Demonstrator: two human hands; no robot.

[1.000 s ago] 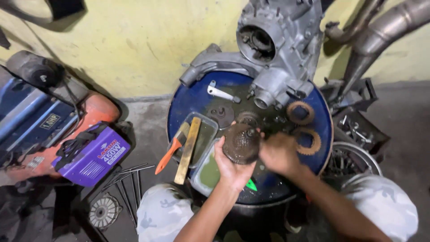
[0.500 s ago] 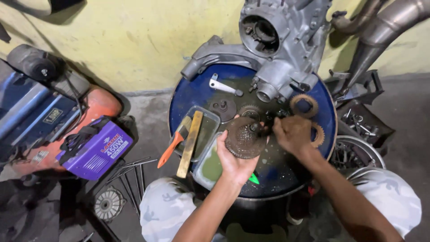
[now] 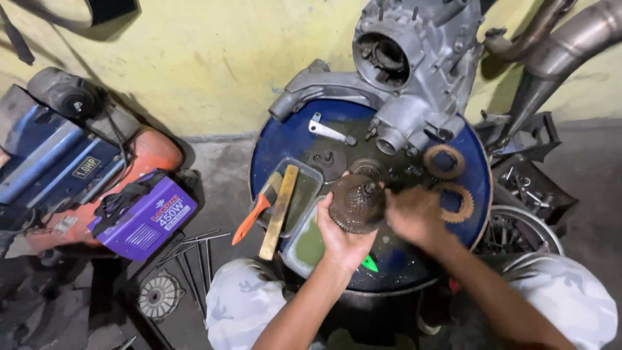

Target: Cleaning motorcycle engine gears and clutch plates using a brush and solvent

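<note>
At frame centre, the left hand (image 3: 342, 238) cups a round rusty clutch part (image 3: 356, 203) from below, over the blue drum top (image 3: 285, 139); the right hand (image 3: 414, 215), blurred, closes on its right edge. Above sits a grey engine casing (image 3: 414, 71) against the yellow wall (image 3: 194, 58).

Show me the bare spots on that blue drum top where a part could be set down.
The blue drum top is bare at its left edge, between the white wrench and the clear tray. A smaller patch lies near the front rim by the green bit. The middle and right are crowded: engine case, two friction rings, and both hands, left hand cradling the round clutch part.
</note>
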